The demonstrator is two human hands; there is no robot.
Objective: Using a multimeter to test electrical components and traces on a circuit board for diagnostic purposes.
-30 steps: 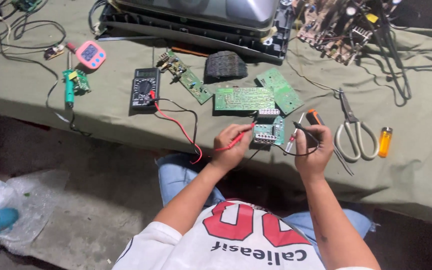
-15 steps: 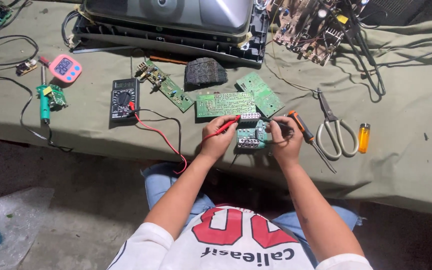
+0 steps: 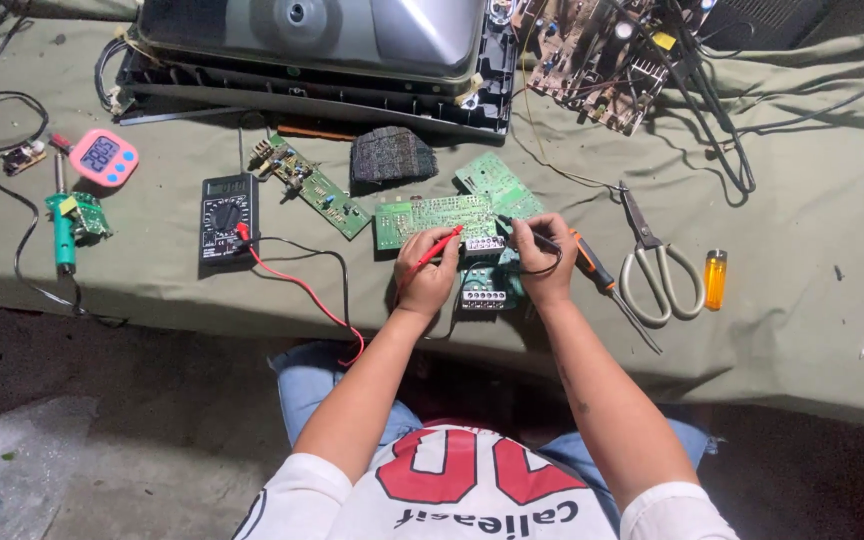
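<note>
Nearest the table's front edge, the left hand pinches a red probe between thumb and fingers, its tip angled up toward a small green circuit board that lies between the two hands. The right hand is closed around a black probe, tip pointing left onto the white connector strip at the top of that same board. A red wire runs from the left hand's side across the cloth to a black meter lying flat to the left. Just right of the right hand lies an orange-handled screwdriver, then scissors and an orange lighter. Just beyond the hands sit larger green boards, with a long narrow board to their left and a dark ribbed block behind. Far left are a green-handled tool and a pink timer. At the back rests a big grey screen housing.
</note>
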